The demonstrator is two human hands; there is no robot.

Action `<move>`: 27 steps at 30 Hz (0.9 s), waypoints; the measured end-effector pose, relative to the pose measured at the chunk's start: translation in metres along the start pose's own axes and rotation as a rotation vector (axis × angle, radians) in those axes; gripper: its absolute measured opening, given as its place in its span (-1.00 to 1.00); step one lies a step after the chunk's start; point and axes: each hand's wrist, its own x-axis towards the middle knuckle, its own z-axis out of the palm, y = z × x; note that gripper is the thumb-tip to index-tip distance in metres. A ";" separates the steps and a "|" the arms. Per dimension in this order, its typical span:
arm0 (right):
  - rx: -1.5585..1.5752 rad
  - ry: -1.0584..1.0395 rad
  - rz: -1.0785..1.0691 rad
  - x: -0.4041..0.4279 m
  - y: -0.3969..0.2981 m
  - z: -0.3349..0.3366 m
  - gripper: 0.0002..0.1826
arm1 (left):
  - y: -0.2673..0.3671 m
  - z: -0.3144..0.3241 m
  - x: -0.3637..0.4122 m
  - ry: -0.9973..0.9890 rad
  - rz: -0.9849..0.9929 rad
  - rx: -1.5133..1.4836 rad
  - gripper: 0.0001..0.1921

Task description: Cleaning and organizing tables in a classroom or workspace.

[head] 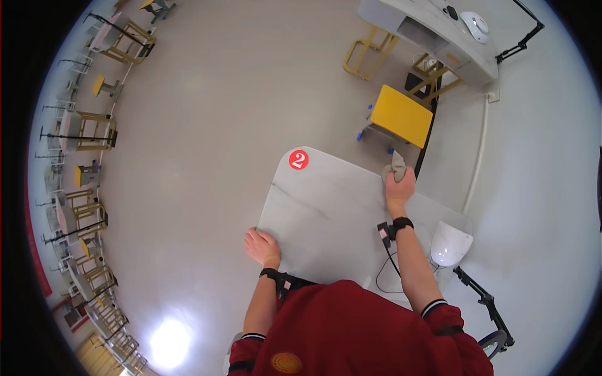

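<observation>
My right hand is closed around a crumpled grey-beige cloth at the far edge of a white marble-patterned table. Part of the cloth sticks up past my fingers. At the table's left edge rests my left hand, its fingers curled over the rim; no object shows in it. Both wrists wear black straps with small devices, and a thin cable runs from the right one. A round red sticker bearing a number is on the table's far left corner.
A glossy white device stands on the table's right side by the wall. A black jointed arm with a magnifier is at lower right. Beyond the table are a yellow-topped stool and another white desk. Several desks and stools line the far left.
</observation>
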 end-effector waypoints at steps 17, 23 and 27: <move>0.011 -0.013 -0.026 -0.191 -0.014 -0.070 -0.65 | 0.002 0.006 0.006 -0.032 0.023 -0.054 -0.78; 0.016 0.033 0.095 -0.276 -0.005 -0.098 -0.62 | -0.001 0.010 0.010 -0.069 0.040 -0.045 -0.76; 0.033 0.003 0.129 -0.293 -0.012 -0.107 -0.65 | -0.005 0.015 0.010 0.002 0.068 -0.053 -0.76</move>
